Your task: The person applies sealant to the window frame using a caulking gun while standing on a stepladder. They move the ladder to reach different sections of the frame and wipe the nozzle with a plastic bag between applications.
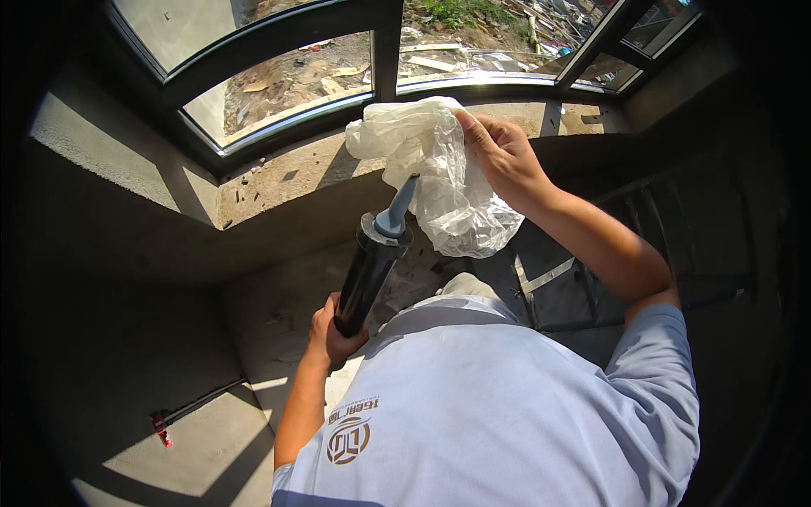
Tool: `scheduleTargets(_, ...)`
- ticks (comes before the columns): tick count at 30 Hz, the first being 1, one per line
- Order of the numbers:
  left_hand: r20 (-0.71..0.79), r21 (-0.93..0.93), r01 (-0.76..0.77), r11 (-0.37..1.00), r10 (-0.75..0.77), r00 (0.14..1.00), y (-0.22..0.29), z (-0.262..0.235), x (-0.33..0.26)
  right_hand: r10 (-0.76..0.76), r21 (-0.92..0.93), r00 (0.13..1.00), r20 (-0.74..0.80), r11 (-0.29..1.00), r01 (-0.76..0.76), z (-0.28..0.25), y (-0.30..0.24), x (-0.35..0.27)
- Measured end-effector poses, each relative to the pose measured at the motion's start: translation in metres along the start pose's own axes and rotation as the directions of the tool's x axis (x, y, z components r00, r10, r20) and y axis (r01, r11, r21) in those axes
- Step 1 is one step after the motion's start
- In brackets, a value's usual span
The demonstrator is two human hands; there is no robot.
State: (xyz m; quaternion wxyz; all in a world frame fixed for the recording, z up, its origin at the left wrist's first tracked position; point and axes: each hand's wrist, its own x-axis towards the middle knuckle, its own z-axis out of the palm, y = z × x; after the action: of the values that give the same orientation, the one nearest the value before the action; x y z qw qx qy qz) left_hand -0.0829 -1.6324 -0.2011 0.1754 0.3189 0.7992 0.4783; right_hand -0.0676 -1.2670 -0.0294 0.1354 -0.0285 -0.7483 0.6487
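Note:
My left hand [336, 331] is wrapped round the lower part of a black sealant tube [365, 283], which points up and away from me. A grey-blue nozzle [397, 211] with a dark tip sits on its far end. My right hand [507, 159] pinches the upper edge of a crumpled clear plastic bag [460, 190] between thumb and fingers. The bag hangs down in folds just beyond the nozzle, whose tip overlaps it in view; I cannot tell whether they touch.
A dark-framed window [384, 51] runs along the far side above a concrete sill [287, 173] with small debris. A metal ladder-like frame [591, 287] lies at the right. On the floor at the lower left is a long tool with a red end [162, 429].

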Motion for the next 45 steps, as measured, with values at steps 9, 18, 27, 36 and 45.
scheduleTargets(9, 0.095, -0.042, 0.107, 0.993, -0.103, 0.990, -0.001, 0.008, 0.009, 0.041, 0.581, 0.996, -0.078, 0.814, 0.012, 0.072, 0.046, -0.037)
scheduleTargets(18, 0.202, -0.075, 0.122, 0.990, -0.105, 0.974, -0.011, 0.020, 0.015, -0.007, 0.632, 0.994, -0.108, 0.772, 0.075, 0.078, 0.068, -0.040)
scheduleTargets(27, 0.331, -0.296, 0.144, 0.944, -0.040, 0.943, -0.024, 0.014, 0.027, -0.029, 0.630, 0.982, -0.184, 0.764, 0.141, 0.081, 0.043, -0.037)
scheduleTargets(36, 0.070, -0.091, 0.124, 0.988, -0.118, 0.990, 0.001, 0.019, 0.031, 0.062, 0.572, 0.926, -0.372, 0.802, 0.175, 0.093, 0.032, -0.023)
scheduleTargets(45, 0.491, -0.464, 0.356, 0.811, -0.099, 0.866, -0.014, -0.003, 0.039, -0.024, 0.625, 0.966, -0.259, 0.758, 0.186, 0.076, 0.042, -0.003)
